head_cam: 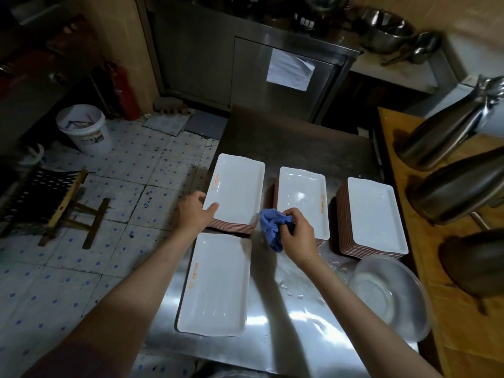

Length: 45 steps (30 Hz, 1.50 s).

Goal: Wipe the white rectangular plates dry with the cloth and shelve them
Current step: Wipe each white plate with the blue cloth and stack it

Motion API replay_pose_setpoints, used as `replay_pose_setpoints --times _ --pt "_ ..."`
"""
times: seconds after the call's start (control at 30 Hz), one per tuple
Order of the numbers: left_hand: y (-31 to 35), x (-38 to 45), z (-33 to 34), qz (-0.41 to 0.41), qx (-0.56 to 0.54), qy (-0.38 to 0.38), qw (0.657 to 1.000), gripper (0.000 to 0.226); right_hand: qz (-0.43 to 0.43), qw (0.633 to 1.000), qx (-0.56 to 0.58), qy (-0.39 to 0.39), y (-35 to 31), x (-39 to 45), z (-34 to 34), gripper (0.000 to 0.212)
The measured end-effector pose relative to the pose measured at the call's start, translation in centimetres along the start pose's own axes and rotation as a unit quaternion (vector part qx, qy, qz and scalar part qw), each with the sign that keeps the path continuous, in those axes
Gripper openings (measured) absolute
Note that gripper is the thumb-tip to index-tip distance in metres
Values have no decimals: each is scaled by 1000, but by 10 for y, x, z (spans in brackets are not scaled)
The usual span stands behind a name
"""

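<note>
Nearest, one single plate (pixel 215 285) lay apart; my left hand (pixel 195 211) gripped the left stack's (pixel 234 195) top plate, my right hand (pixel 298 231) pinched the bunched blue cloth (pixel 270 227). Three stacks remained unshelved.

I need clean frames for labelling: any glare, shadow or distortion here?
Head view: glare streaks the steel table near the camera; the forearms cast dark shadows across it; wide-angle distortion tilts the steel jugs at right; the background counter is dim and soft.
</note>
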<state>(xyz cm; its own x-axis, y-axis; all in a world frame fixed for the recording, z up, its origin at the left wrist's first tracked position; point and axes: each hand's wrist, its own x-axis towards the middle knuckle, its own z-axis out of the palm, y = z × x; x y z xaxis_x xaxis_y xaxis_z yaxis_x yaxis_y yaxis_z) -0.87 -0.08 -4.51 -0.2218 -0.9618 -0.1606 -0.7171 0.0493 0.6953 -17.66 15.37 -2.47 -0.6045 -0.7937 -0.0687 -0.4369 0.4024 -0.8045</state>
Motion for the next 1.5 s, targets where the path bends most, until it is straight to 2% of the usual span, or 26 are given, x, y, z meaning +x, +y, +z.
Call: replay_pose_setpoints --times 0.4,0.67,0.77,0.93,1.3,1.5 --pt "-6 21 -1 7 16 -49 999 26 7 1000 -4 3 -2 4 2 11" --pt "-5 20 -11 -3 -62 -77 995 28 12 1000 -4 12 -2 5 4 12" --pt "-11 18 -15 -16 -118 -104 987 32 15 1000 -2 12 -3 5 4 12" --pt "-17 14 -20 -33 -145 -134 980 40 18 1000 1 14 -3 4 5 11" --pt "-20 8 -22 -68 -137 -216 964 38 24 999 19 37 -3 0 3 10" --pt "-25 0 -18 -79 -135 -234 960 42 26 998 21 44 -4 -3 1 10"
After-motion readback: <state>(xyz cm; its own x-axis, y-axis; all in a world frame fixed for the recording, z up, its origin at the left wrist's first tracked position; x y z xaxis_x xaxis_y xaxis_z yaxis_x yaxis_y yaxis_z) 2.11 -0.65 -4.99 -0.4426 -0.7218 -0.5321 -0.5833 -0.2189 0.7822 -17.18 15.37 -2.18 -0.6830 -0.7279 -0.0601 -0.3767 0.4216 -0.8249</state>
